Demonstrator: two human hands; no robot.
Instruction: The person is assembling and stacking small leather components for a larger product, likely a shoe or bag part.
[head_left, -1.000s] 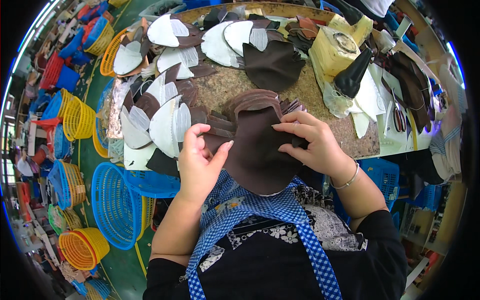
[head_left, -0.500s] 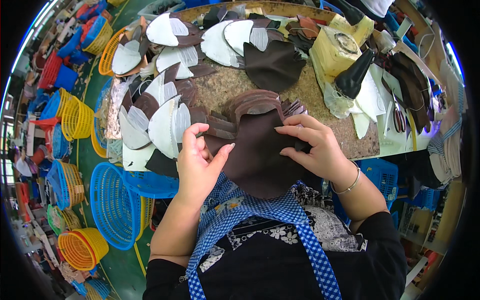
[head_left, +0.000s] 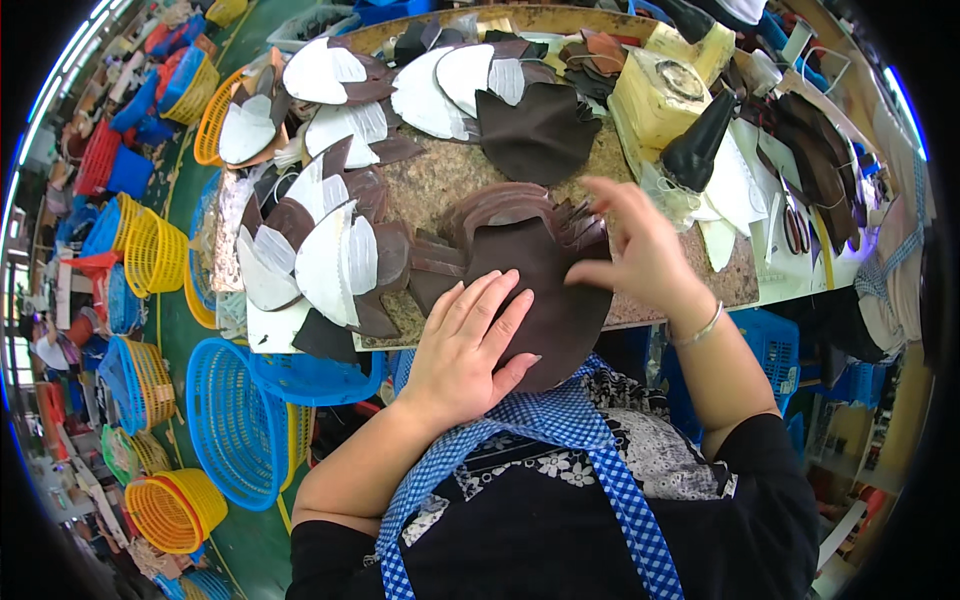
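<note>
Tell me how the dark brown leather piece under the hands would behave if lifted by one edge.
The dark brown leather piece is thin and flat and overhangs the table edge, so it probably droops, light. Its matte face likely grips. The left hand lies flat on it; the right hand touches its edge.

I see a black top with short sleeves ending above the elbows, forearms bare. Over it lies a blue-and-white checked apron strap [head_left: 560, 440], forking into a V from about 12 o'clock down toward 7 and 5 o'clock. Under the straps sits a black-and-white floral panel [head_left: 650, 450]. A thin silver bangle [head_left: 697, 328] circles the right wrist, at 2 o'clock from the apron.
</note>
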